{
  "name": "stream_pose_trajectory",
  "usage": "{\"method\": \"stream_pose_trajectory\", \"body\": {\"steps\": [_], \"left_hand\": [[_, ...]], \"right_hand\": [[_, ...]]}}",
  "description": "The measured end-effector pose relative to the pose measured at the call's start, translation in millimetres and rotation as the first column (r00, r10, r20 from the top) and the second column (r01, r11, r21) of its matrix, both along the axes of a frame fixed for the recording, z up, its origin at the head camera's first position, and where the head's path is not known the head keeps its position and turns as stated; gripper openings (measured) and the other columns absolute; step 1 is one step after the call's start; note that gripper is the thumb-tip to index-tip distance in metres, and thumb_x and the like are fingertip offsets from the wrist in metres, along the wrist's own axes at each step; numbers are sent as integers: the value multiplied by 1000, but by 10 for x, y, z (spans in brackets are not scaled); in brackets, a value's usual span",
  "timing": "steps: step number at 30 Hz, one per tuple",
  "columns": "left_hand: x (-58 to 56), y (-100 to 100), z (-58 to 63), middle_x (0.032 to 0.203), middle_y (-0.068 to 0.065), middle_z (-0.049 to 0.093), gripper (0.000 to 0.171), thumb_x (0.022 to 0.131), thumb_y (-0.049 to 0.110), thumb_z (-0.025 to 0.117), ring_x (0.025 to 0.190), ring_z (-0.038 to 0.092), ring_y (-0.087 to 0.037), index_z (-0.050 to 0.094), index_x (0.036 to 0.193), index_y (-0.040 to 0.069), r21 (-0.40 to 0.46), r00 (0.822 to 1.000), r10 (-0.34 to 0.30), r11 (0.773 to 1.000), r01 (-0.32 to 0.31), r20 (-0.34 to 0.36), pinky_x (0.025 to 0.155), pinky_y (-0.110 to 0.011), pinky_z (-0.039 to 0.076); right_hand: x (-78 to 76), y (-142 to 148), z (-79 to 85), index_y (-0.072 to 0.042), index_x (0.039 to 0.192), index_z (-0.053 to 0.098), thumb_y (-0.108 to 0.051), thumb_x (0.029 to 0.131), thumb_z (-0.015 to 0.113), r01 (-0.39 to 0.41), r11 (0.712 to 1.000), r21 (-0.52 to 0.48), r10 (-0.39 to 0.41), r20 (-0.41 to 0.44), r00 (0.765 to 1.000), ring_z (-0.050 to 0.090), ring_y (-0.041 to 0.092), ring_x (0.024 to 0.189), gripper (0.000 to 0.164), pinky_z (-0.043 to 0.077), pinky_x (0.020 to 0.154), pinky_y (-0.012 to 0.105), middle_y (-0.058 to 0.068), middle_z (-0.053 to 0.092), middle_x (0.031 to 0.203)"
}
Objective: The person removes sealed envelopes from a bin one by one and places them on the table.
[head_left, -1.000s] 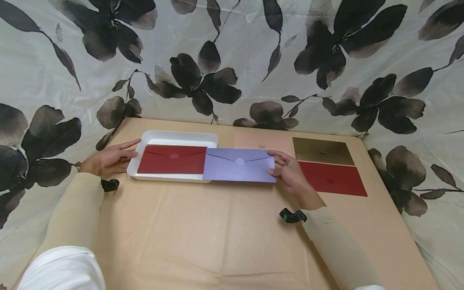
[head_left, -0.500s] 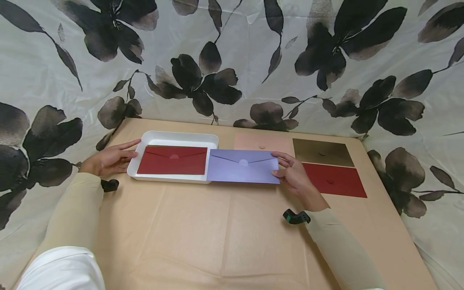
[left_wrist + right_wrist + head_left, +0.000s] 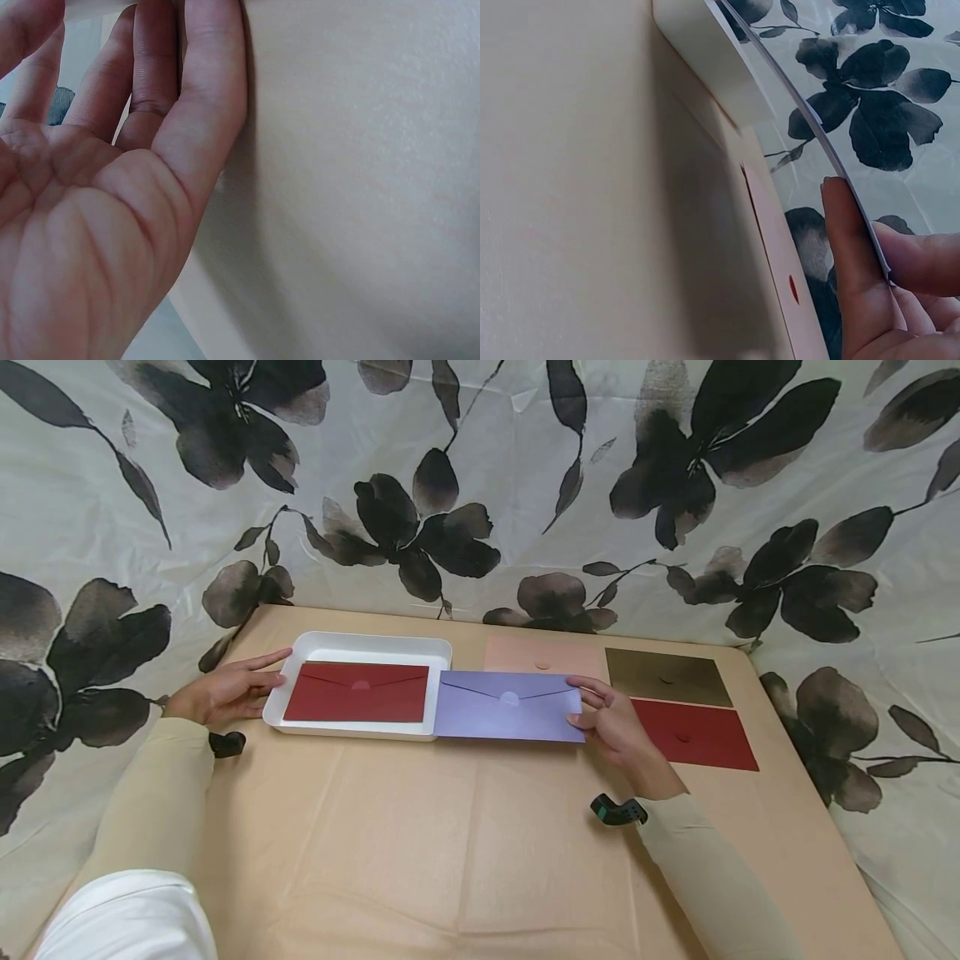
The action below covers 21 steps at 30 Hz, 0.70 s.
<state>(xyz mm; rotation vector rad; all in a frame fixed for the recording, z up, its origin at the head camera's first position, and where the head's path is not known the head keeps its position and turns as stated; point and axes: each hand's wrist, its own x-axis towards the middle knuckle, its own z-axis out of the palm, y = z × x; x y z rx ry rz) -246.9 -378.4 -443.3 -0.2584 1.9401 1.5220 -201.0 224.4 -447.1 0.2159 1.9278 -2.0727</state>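
1. My left hand [image 3: 228,691], fingers extended, at the tray [image 3: 375,647]'s left end; red envelope [image 3: 356,702] inside.
2. Lilac envelope [image 3: 510,714] held up by the tray's right rim; my right hand [image 3: 624,735] pinches its right end. Likely a carrying step; next calls for a level, steady pinch.
3. Tan tabletop [image 3: 405,843], faintly creased; floral cloth [image 3: 525,485] behind.

Two red envelopes [image 3: 356,703] are counted, one at left and one at right, with one lavender envelope [image 3: 506,718] between them and one pink envelope [image 3: 540,652] and one olive envelope [image 3: 667,677] at the far side, making five. One white tray [image 3: 375,647], one left hand [image 3: 225,692], one right hand [image 3: 618,731], two wristbands [image 3: 618,811] and one table [image 3: 397,843] are also counted.
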Motion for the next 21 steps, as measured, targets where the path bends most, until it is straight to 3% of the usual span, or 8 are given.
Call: {"method": "stream_pose_trajectory", "body": {"steps": [6, 15, 21], "left_hand": [[5, 4, 7, 171, -11, 18, 80, 107, 38, 57, 105, 64, 5, 3, 166, 42, 3, 1000, 7, 1000, -7, 4, 99, -32, 59], [4, 6, 5, 174, -14, 11, 79, 108, 38, 57, 104, 64, 5, 3, 166, 42, 5, 1000, 10, 1000, -10, 3, 99, -33, 59], [2, 6, 7, 174, -15, 12, 79, 108, 38, 56, 103, 65, 5, 3, 166, 42, 3, 1000, 11, 1000, -11, 3, 100, -34, 59]], "right_hand": [[10, 37, 6, -10, 151, 51, 18, 90, 62, -6, 1000, 2, 6, 1, 1000, 67, 9, 95, 68, 61, 77, 23, -4, 65, 131], [16, 98, 21, -13, 153, 50, 15, 93, 62, -4, 999, 44, 3, 30, 1000, 65, 9, 101, 67, 59, 78, 19, 8, 55, 151], [21, 147, 10, -13, 151, 51, 16, 92, 63, 4, 999, 32, -5, 24, 1000, 65, 8, 95, 67, 56, 72, 18, -2, 64, 136]]}}
